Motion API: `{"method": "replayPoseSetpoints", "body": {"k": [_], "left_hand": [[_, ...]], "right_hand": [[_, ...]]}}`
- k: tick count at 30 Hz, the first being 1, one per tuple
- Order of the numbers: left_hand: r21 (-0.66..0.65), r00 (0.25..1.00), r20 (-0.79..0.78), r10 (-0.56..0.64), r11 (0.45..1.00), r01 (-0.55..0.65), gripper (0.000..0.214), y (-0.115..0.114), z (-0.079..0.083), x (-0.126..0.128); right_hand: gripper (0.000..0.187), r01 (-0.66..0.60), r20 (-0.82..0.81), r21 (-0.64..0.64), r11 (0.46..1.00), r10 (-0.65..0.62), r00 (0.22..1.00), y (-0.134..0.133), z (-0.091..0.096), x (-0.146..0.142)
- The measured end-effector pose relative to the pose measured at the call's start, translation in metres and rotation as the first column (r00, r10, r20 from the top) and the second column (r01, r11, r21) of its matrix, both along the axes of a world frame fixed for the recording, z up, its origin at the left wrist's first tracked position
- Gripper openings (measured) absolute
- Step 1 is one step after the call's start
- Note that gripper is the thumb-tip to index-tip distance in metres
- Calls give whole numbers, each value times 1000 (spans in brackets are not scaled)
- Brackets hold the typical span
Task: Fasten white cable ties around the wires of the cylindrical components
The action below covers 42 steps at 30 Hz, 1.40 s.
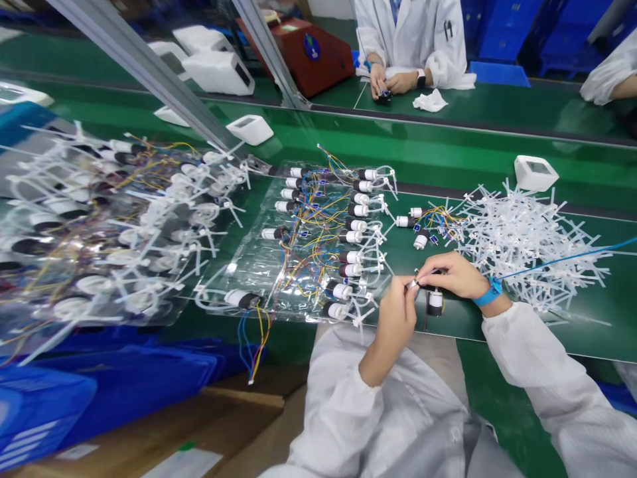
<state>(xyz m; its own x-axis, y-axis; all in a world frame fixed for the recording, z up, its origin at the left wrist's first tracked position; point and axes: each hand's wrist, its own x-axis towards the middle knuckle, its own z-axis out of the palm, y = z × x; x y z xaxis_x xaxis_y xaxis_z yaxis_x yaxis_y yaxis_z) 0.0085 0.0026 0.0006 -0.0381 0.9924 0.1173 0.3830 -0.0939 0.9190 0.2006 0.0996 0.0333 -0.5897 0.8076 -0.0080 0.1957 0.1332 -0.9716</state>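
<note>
My left hand [395, 315] is closed in a pinch on a small white tube piece [413, 284] at its fingertips. My right hand [455, 273], with a blue wrist strap [490, 292], is closed too and meets the left at that piece, gripping a thin dark part whose kind I cannot make out. Just below the right hand a small black-and-white cylindrical pump [435, 302] stands on the green belt [448, 153]. Left of my hands lies a clear plastic sheet [259, 265] with several wired pumps in rows.
A heap of white T-shaped tubes [527, 242] lies to the right, with a white housing [535, 172] behind it. A large blurred pile of wired pumps [99, 226] fills the left. Across the belt another person's hands [391, 83] work beside a white cloth [430, 101]. Blue bins [99, 385] sit below.
</note>
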Motion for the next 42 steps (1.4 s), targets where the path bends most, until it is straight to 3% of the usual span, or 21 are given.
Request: {"method": "replayPoseSetpoints", "body": {"k": [6,13,21,30,39,42], "left_hand": [[-6,1000,-13,-2,1000,2,15,1,-2,1],[-23,995,99,15,1000,-13,15,0,-2,0],[-60,984,179,17,998,-6,13,-3,-2,0],[39,990,136,-25,999,20,11,-2,-3,-3],[58,969,231,-88,995,77,13,1,2,-4],[47,968,243,-68,997,58,13,0,2,-3]], "right_hand": [[25,-32,39,86,996,29,999,1,0,1],[18,-11,44,170,985,3,999,-4,4,2],[15,29,62,187,982,-42,997,-8,6,-1],[21,8,0,289,957,-9,1000,-10,0,-5],[16,-5,-16,101,995,7,1000,-7,0,0],[15,-11,4,90,996,11,1000,-7,4,1]]}}
